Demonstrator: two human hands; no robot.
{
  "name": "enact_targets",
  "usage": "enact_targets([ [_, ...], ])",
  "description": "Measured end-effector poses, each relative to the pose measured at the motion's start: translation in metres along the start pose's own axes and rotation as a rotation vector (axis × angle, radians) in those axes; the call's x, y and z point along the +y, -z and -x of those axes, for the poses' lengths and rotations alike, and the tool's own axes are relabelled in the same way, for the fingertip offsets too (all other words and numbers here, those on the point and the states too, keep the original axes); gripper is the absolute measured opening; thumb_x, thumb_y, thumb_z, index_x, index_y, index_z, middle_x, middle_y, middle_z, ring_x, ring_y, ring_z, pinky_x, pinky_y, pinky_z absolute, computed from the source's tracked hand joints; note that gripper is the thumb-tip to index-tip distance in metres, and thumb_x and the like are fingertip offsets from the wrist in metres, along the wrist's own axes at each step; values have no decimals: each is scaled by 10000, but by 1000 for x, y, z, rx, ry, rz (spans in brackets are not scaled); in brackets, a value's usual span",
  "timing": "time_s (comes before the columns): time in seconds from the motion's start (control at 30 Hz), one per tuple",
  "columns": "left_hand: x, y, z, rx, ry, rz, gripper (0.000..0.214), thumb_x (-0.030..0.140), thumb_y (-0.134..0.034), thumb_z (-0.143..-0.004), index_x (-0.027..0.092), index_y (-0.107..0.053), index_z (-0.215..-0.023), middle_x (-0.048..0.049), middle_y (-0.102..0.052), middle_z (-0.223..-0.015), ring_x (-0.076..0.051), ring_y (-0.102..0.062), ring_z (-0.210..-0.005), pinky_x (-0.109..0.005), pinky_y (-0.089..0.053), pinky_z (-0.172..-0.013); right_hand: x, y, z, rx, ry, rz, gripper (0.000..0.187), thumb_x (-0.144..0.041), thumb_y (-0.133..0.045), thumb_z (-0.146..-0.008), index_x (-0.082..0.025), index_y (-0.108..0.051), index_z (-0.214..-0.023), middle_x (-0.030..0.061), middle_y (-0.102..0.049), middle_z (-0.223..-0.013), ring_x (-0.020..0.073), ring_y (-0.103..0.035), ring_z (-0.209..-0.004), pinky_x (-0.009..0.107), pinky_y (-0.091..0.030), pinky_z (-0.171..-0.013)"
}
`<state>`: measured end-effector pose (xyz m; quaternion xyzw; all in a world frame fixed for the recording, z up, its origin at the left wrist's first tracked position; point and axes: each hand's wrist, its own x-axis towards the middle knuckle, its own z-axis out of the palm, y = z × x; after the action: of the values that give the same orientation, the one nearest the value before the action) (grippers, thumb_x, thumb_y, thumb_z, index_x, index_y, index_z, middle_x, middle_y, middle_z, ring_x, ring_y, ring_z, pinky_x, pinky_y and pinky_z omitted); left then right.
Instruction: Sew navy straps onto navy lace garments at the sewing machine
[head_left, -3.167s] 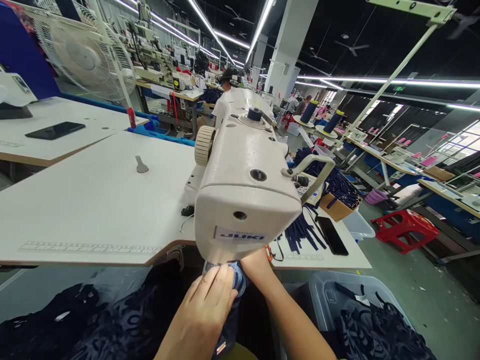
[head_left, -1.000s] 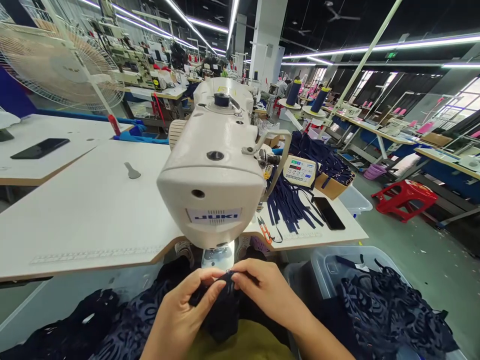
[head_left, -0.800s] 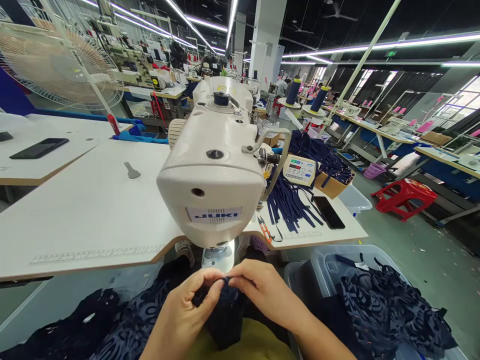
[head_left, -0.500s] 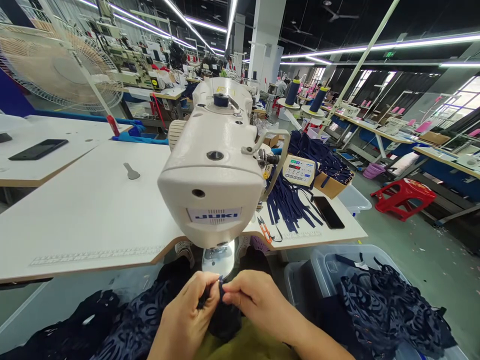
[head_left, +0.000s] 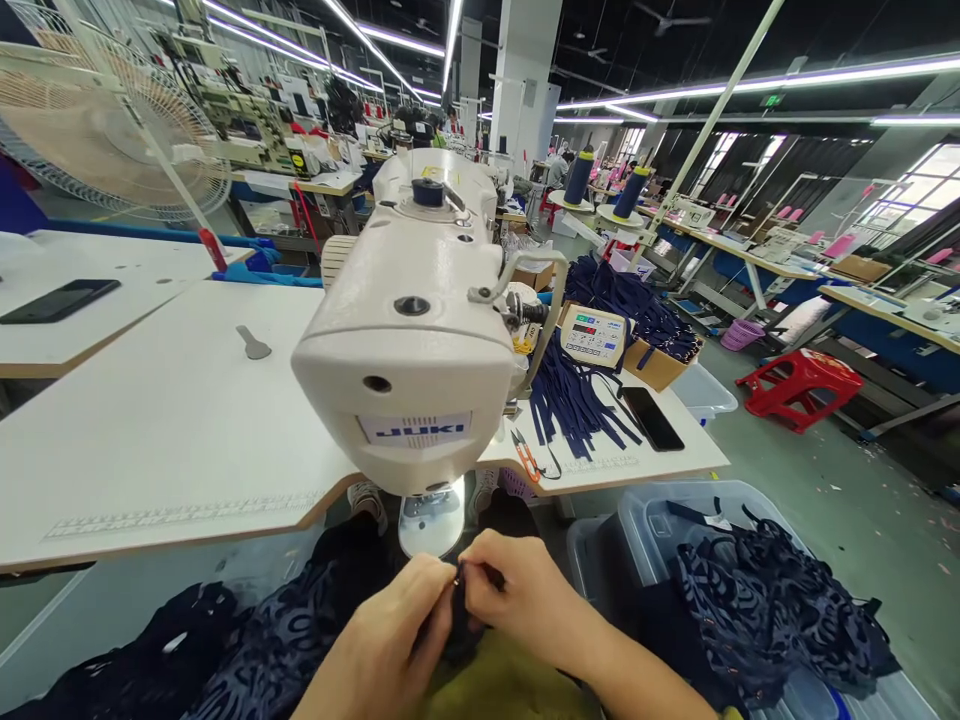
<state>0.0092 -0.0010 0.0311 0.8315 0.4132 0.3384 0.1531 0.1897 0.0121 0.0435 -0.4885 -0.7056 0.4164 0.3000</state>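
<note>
Just below the sewing machine's lit plate (head_left: 431, 522), my left hand (head_left: 401, 625) and my right hand (head_left: 517, 600) meet, fingertips pinched together. Between them is a piece of dark navy fabric (head_left: 459, 645), mostly covered by the fingers. A small shiny bit, perhaps a metal ring, glints at the pinch; its exact shape cannot be made out. The white sewing machine head (head_left: 405, 370) stands directly in front of both hands. Dark patterned garments (head_left: 262, 630) lie to the left of my left hand.
On the right of the white table (head_left: 172, 430) lie orange-handled thread snips (head_left: 526, 455), navy straps (head_left: 574, 400), a control panel (head_left: 594, 335) and a phone (head_left: 652, 418). A clear bin (head_left: 637, 530) at right holds patterned garments (head_left: 772, 610). A flat metal piece (head_left: 253, 344) rests at left.
Both hands have shifted slightly right relative to the machine, and their fingertips have come closer together on the fabric. The whole view has moved a little.
</note>
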Motion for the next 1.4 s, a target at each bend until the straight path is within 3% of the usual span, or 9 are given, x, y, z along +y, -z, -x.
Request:
enact_targets([
  [0.13, 1, 0, -2, -69, 26, 153, 133, 161, -439, -888, 232, -548, -861, 31, -580, -767, -50, -588, -653, -110, -466, -639, 7, -5, -6, -44, -190, -353, 70, -184, -485, -830, -196, -480, -761, -81, -502, -535, 62, -505, -378, 129, -350, -351],
  [0.3, -3, 5, -1, -2, 13, 214, 109, 190, -534, -844, 229, -571, -749, -27, -636, -1009, -86, -641, -849, -139, -485, -771, 11, 4, -12, -285, -207, -529, 92, -281, -489, -892, -192, -514, -901, -77, -505, -584, 51, -471, -405, 129, -330, -364],
  [0.43, -3, 10, -1, -17, 244, 341, 113, 283, -573, -830, 230, -555, -732, 12, -666, -835, -79, -638, -731, -120, -491, -676, 2, 22, -13, -124, -17, -326, 211, -329, -544, -902, -225, -554, -1086, -66, -488, -691, 53, -467, -549, 169, -381, -527],
  [0.57, -4, 10, -1, -35, 456, 563, 171, 365, -599, -805, 230, -537, -722, 9, -695, -827, -107, -653, -762, -148, -511, -674, -5, 30, -15, -32, 171, -69, 210, -313, -684, -817, -232, -594, -988, -26, -562, -844, 93, -511, -698, 195, -404, -597],
  [0.73, -7, 5, 2, -4, 604, 640, 227, 415, -627, -781, 219, -542, -705, -10, -698, -848, -133, -655, -790, -185, -526, -696, 2, 20, -8, 354, 400, 166, 92, -286, -573, -906, -215, -632, -910, 30, -593, -906, 164, -540, -903, 317, -400, -841],
  [0.8, -7, 4, 3, 14, 622, 629, 231, 426, -632, -775, 215, -559, -715, -24, -702, -871, -151, -663, -816, -206, -535, -719, 7, 14, -3, 344, 429, 114, 199, -295, -473, -959, -220, -641, -884, 19, -624, -854, 150, -559, -853, 303, -399, -814],
  [0.93, -5, 3, 3, 30, 549, 528, 211, 417, -620, -787, 215, -592, -730, -33, -712, -886, -151, -677, -799, -199, -540, -711, 16, -4, 4, 116, 263, -71, 294, -459, -492, -929, -214, -652, -894, 19, -638, -856, 153, -568, -815, 275, -416, -746],
  [1.17, -2, -5, 5, 186, 115, 196, 36, 244, -558, -855, 243, -579, -884, 1, -709, -1000, -102, -682, -871, -168, -525, -804, 26, -35, 1, 302, 161, -490, 153, -358, -680, -819, -216, -625, -840, 7, -574, -853, 143, -567, -800, 256, -462, -720],
  [1.4, 1, -9, 7, 237, 20, 104, 75, 208, -523, -882, 231, -549, -948, -8, -679, -983, -89, -657, -944, -165, -502, -864, 30, -44, 2, 368, 317, -502, 59, -246, -614, -874, -235, -611, -816, 23, -645, -852, 153, -629, -803, 276, -510, -737],
])
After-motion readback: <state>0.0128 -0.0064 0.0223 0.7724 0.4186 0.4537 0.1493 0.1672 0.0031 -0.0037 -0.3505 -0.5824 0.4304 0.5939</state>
